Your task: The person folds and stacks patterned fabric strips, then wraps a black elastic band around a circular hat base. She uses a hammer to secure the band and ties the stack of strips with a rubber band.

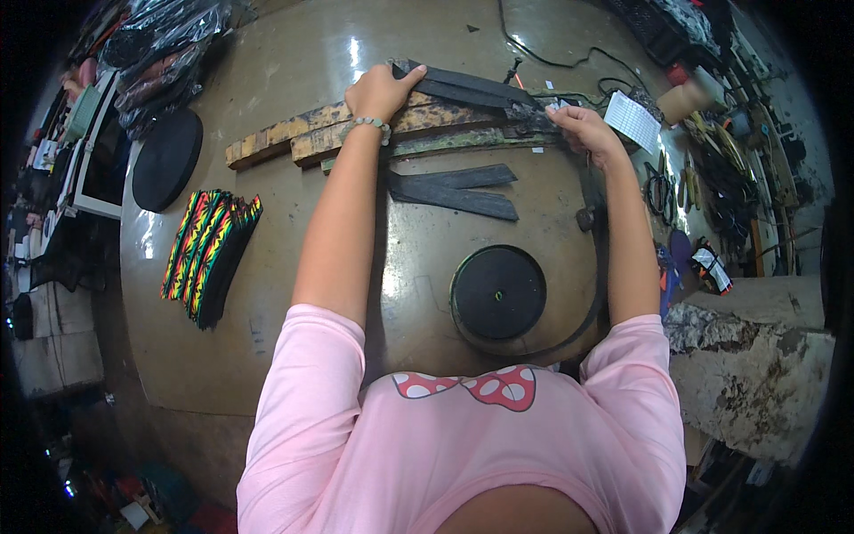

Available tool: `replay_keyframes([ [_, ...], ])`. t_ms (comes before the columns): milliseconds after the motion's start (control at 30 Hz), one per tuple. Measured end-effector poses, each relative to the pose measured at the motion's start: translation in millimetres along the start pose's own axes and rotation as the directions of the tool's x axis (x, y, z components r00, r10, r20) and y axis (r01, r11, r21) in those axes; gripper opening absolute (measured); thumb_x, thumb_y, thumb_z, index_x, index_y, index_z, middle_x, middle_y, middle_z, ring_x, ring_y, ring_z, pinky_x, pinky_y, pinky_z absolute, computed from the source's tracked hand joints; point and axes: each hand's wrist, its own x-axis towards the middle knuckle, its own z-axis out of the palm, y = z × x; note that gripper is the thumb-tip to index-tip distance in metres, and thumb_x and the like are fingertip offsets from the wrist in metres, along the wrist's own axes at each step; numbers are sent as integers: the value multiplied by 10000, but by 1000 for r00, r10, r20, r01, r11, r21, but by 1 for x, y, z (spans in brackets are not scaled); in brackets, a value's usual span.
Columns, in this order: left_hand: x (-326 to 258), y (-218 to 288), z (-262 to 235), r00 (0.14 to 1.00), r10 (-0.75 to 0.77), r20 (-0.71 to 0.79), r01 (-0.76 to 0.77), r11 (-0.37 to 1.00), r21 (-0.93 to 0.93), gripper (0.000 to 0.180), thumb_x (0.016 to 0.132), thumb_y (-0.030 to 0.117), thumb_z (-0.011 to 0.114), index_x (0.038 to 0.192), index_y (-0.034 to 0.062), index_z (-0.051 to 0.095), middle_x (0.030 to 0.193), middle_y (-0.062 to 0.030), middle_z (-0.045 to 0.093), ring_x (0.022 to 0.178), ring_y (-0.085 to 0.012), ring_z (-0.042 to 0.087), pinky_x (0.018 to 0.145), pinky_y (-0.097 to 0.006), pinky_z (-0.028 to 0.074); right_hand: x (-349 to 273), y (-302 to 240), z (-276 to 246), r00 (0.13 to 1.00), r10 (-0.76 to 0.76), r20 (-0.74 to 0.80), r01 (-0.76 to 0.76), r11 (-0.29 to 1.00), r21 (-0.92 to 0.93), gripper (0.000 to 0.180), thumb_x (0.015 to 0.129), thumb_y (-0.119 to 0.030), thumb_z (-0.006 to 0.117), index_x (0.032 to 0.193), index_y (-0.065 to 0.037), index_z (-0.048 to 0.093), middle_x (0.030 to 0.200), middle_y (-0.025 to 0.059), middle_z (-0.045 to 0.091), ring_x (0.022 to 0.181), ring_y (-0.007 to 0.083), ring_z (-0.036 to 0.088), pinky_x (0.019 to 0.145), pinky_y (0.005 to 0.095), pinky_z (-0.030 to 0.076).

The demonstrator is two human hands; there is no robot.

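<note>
Black webbing is the work here, and the scarred wooden block (356, 133) across the far side of the round table (294, 53) serves as the landmark. Left of the block lie a black disc (166, 158) and a fan of striped red, yellow and green bands (209, 254). On the block's top, the left hand (381, 92) presses flat on the near end of a black strap (467, 89), fingers together and curled over its edge. At the block's right end, the right hand (583, 126) pinches the strap's other end between thumb and fingertips. Judging from this, keeping the left palm heavy and the strap taut and parallel to the block would help. Below the block lie two loose strap pieces (454, 189).
</note>
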Motion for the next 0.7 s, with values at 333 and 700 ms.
replay_keyframes([
  [333,1,-2,3,1000,-4,-5,4,1000,-28,671,745,683,596,855,31,711,837,-159,702,821,-317,676,764,-418,465,5,8,3,998,51,24,-53,997,49,283,872,-415,668,740,-203,534,599,-122,386,485,20,290,448,208,188],
  [700,2,-3,3,1000,15,2,-15,1000,0,716,743,719,566,852,24,702,848,-181,698,819,-327,675,718,-405,497,18,16,-3,999,45,-31,-47,997,-57,305,837,-432,697,758,-148,620,573,-63,448,481,65,378,460,244,281],
])
